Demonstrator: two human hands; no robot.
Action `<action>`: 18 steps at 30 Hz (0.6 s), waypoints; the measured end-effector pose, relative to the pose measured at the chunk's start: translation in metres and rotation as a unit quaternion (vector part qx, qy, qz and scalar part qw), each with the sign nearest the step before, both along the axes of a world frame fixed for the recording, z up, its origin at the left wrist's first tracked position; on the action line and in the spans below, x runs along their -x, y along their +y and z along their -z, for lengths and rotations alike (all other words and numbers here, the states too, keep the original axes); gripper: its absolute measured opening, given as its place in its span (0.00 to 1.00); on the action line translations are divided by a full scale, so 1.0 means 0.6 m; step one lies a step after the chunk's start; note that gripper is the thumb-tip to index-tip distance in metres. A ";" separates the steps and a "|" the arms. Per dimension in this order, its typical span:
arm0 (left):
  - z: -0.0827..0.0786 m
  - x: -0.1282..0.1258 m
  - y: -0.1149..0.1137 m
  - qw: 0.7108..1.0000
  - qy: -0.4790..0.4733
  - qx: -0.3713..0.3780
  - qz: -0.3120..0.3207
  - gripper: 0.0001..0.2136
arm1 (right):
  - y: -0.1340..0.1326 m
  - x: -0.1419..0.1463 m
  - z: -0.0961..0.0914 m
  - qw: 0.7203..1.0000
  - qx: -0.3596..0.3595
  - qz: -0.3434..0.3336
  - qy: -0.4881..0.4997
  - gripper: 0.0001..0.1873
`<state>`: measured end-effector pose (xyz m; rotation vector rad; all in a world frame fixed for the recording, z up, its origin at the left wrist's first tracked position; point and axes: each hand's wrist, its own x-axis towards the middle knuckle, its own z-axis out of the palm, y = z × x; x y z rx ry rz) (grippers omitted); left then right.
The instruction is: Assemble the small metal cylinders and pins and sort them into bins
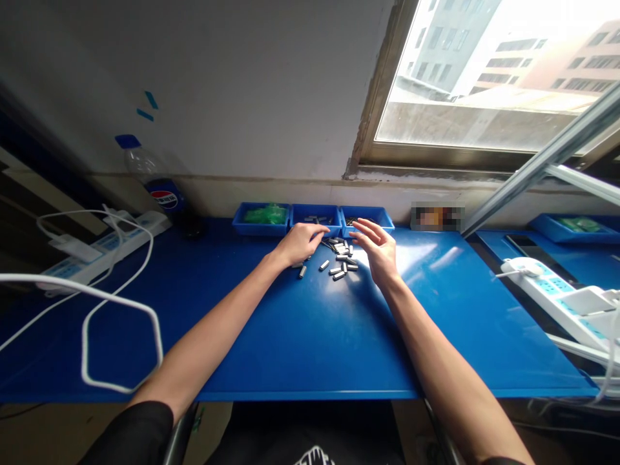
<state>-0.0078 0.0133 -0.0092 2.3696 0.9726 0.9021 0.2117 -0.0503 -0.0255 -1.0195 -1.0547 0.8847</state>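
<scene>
the left hand [300,244] lay palm down, fingers loosely curled, tips at the edge of the small metal parts [340,261]; whether they pinched one was too small to tell. the right hand [378,250] hovered with fingers spread wide, empty, the parts scattered just below its fingertips. blue trays [314,212] sat just beyond.

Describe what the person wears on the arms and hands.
The left hand and right hand are bare: no gloves, and no rings or watch that I can make out. Both forearms are uncovered. A black sleeve covers the left upper arm.
</scene>
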 end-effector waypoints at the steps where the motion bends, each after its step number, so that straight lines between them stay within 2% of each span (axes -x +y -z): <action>1: 0.003 -0.006 -0.005 0.999 0.036 -0.007 0.023 0.14 | 0.000 0.000 0.001 1.000 0.006 -0.001 -0.003 0.25; 3: 0.007 -0.019 -0.015 0.994 0.102 -0.012 0.040 0.15 | 0.000 0.000 0.003 1.000 0.013 -0.002 -0.006 0.23; 8: 0.008 -0.039 -0.028 0.976 0.211 -0.048 0.005 0.12 | 0.002 -0.004 0.002 0.999 0.030 -0.004 0.010 0.21; 18: 0.001 -0.032 -0.028 0.965 0.257 -0.048 -0.007 0.08 | 0.000 -0.002 0.000 0.998 0.052 -0.015 0.015 0.21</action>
